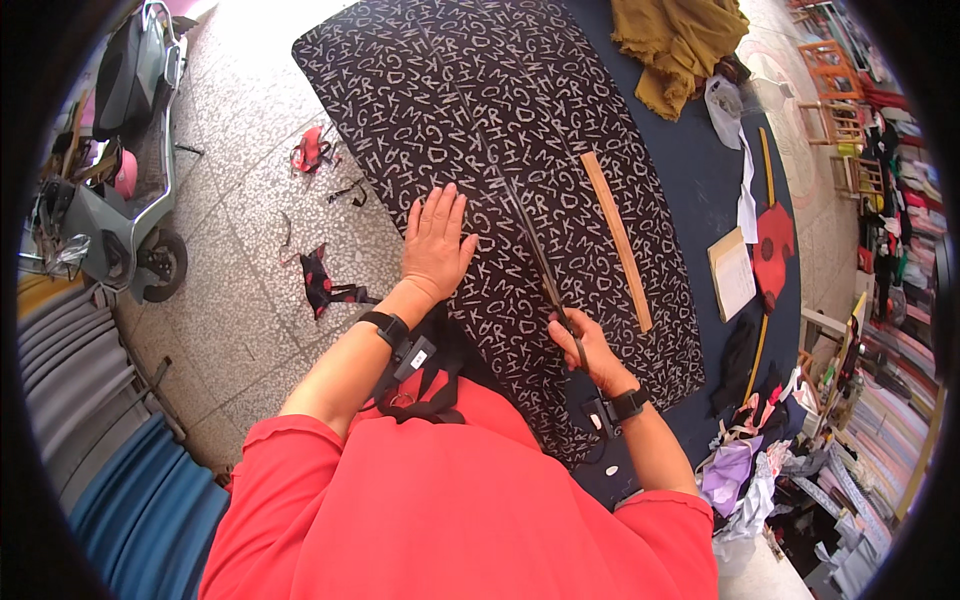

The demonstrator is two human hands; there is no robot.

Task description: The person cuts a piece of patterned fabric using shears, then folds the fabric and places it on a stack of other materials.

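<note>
A black cloth (530, 120) printed all over with white letters lies spread over the dark blue tabletop (660, 150). My left hand (436, 245) rests on its left part, palm down with the fingers stretched out. In my right hand (590, 348) is a pair of long dark scissors (541, 262), held by the handles. Their blades point away from me along a line running up the cloth; I cannot tell how far they are apart. To the right of the scissors a wooden ruler (615, 240) lies slanted on the cloth.
Mustard cloth (676, 50) lies at the table's far right, with an open notebook (732, 280) and a red cloth piece (773, 255) nearer. Scraps (320, 280) lie on the speckled floor. A scooter (125, 210) stands left; fabric rolls (150, 510) lie lower left.
</note>
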